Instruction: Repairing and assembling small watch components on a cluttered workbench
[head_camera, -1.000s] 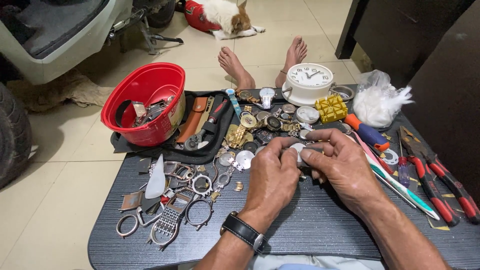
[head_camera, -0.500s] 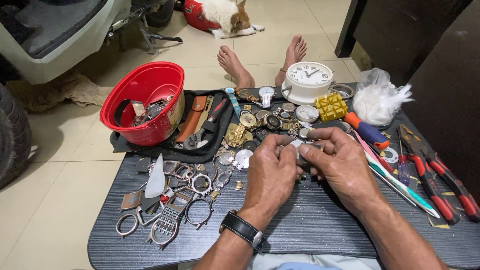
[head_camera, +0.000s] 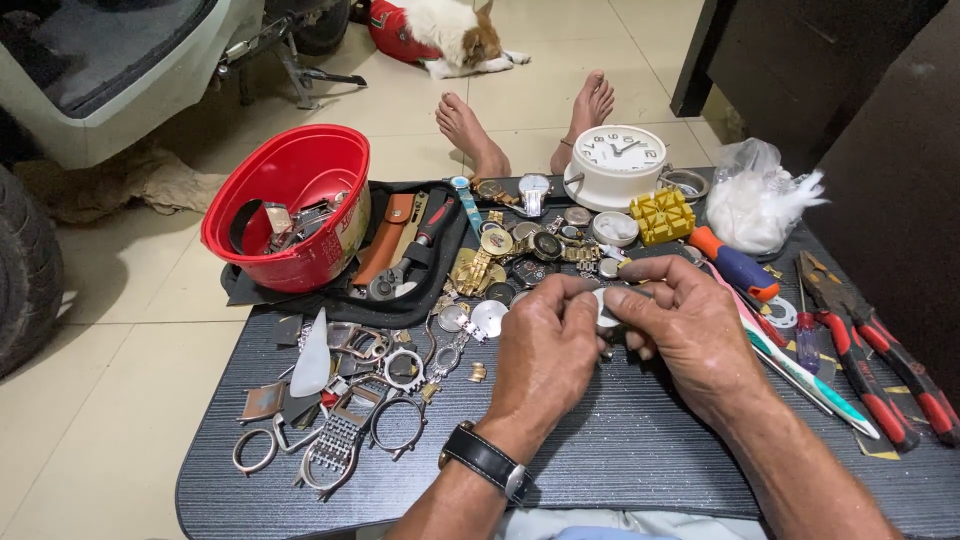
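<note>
Hardly anything has moved: left hand (head_camera: 545, 350) and right hand (head_camera: 690, 330) fingers still pinch a small round watch part (head_camera: 606, 305) over the desk (head_camera: 620, 460), mid-inspection; steady turning seems needed.

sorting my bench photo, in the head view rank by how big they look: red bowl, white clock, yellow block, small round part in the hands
1. red bowl
2. white clock
3. yellow block
4. small round part, mostly hidden by the left hand and right hand, so its full size is unsure

One red bowl (head_camera: 290, 215), one white clock (head_camera: 615, 165), two bare feet (head_camera: 470, 130).
</note>
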